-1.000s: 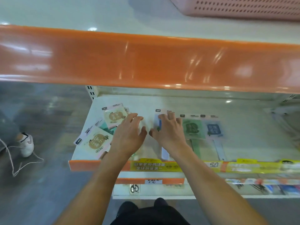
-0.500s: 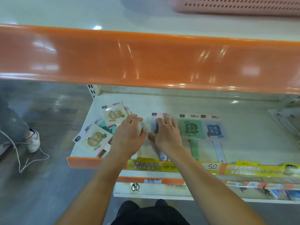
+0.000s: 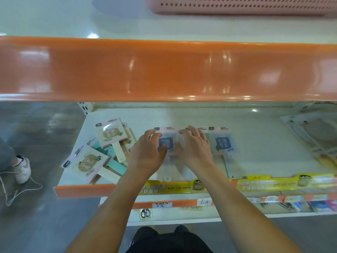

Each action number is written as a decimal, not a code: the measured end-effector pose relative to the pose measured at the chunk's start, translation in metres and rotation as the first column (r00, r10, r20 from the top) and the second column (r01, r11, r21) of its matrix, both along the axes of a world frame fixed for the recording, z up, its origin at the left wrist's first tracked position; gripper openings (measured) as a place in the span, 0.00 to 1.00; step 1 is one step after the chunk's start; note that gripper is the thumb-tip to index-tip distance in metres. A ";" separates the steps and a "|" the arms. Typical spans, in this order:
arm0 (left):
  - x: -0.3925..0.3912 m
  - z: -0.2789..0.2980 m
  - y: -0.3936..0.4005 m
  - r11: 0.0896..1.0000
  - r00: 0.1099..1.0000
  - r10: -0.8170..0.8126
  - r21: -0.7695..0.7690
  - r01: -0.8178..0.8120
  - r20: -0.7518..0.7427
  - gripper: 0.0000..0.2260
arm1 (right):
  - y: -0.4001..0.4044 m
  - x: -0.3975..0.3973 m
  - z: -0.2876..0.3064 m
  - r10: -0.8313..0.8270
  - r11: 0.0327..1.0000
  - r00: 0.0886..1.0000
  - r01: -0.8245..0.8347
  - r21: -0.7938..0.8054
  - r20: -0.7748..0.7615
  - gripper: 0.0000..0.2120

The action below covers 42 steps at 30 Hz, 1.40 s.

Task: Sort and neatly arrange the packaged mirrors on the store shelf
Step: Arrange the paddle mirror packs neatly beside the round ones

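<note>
Left hand and right hand were laid flat, fingers spread, on a blue packaged mirror mid-shelf. Beige mirrors were observed heaped at the shelf's left edge.

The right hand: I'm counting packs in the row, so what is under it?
Under the right hand a strip of green pack shows beside the blue mirror pack. Most of that pack is covered, so whether another lies beneath cannot be told.
</note>
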<state>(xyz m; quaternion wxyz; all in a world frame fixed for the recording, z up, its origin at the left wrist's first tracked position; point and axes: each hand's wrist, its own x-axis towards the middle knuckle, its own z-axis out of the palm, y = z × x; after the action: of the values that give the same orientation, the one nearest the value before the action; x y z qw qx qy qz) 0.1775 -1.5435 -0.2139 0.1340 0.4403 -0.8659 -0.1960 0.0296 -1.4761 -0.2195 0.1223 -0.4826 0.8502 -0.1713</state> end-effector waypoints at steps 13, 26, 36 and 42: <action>-0.052 -0.018 0.030 0.998 0.991 -0.049 0.035 0.045 0.126 0.20 | 0.051 -0.067 -0.012 -0.138 0.988 0.990 0.140 0.067 -0.036 0.19; -0.050 -0.023 0.036 0.999 0.996 -0.035 0.026 0.033 0.085 0.20 | 0.055 -0.066 -0.023 -0.089 0.996 0.991 0.090 0.008 -0.103 0.15; -0.042 -0.018 0.036 0.998 0.995 -0.063 0.031 0.061 0.072 0.21 | 0.042 -0.043 -0.025 -0.050 0.998 0.993 0.052 0.021 -0.103 0.16; -0.031 -0.018 0.031 0.998 0.995 -0.047 0.034 0.044 0.094 0.22 | 0.035 -0.025 -0.028 -0.049 0.998 0.994 0.053 0.037 -0.098 0.16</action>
<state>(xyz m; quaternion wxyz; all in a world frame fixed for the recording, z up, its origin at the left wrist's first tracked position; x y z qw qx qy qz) 0.1468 -1.5123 -0.2317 0.0814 0.4314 -0.8778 -0.1917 0.0046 -1.4413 -0.2473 0.0861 -0.4658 0.8705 -0.1340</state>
